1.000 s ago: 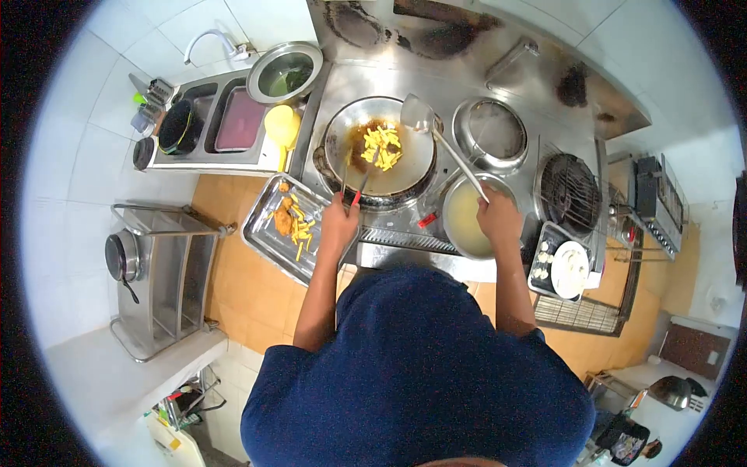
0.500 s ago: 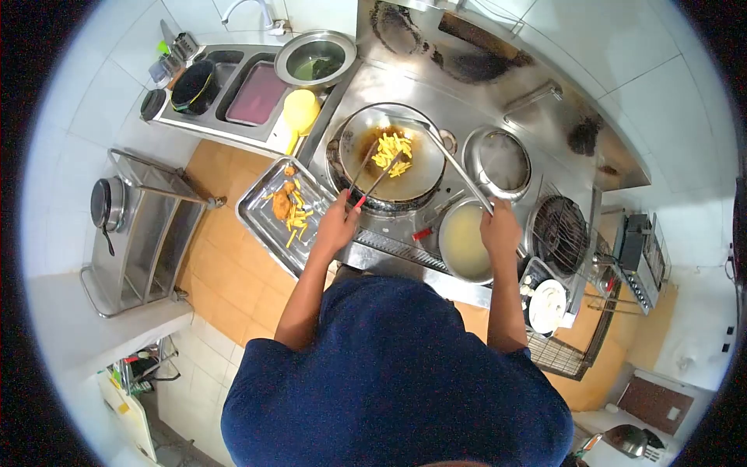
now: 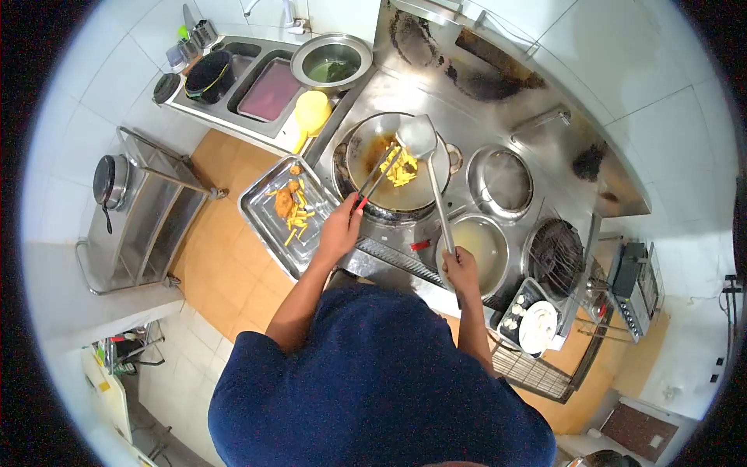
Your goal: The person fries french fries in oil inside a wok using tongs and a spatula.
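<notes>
My left hand (image 3: 340, 229) is closed around the red handles of a pair of tongs (image 3: 374, 178). Their tips reach into the large wok (image 3: 362, 148), at a heap of yellow fries (image 3: 402, 169). My right hand (image 3: 461, 271) grips the long handle of a metal wok spatula (image 3: 419, 137). Its broad head is over the wok, just beyond the fries and partly covering them. To the left, a steel tray (image 3: 261, 222) holds fried pieces (image 3: 285, 202) and more fries (image 3: 296, 220).
Right of the wok are a lidded-looking round pot (image 3: 502, 179), a bowl of pale liquid (image 3: 484, 245) and a grated burner (image 3: 555, 253). A white plate (image 3: 538, 327) lies at the right edge. Back left are a yellow scoop (image 3: 313, 112), a steel basin (image 3: 297, 66) and sinks (image 3: 233, 97).
The wok spatula has swung left, its head now over the fries. My right hand has moved left and nearer my body. The tongs' arms have come closer together.
</notes>
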`<action>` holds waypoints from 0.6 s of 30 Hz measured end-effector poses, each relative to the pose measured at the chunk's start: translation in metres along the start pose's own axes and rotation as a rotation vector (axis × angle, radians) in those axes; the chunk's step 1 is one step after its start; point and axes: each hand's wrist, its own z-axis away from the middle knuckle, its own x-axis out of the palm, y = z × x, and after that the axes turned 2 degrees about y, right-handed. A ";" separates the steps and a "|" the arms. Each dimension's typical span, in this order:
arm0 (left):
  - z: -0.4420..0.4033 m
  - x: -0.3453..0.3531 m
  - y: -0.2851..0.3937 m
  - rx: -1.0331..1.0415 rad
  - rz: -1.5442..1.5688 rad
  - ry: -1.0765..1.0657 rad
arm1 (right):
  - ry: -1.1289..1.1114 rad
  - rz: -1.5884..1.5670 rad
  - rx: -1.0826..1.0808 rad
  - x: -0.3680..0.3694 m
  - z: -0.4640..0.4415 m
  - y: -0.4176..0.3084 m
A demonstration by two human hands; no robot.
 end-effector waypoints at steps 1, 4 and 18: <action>-0.002 -0.001 0.001 -0.013 -0.019 -0.007 | -0.011 -0.045 0.010 0.005 0.000 0.009; -0.004 -0.002 0.002 -0.035 -0.072 -0.022 | 0.045 0.119 -0.136 0.009 0.000 0.025; -0.007 0.006 0.000 -0.008 -0.025 -0.081 | 0.103 0.234 -0.234 -0.007 0.016 -0.011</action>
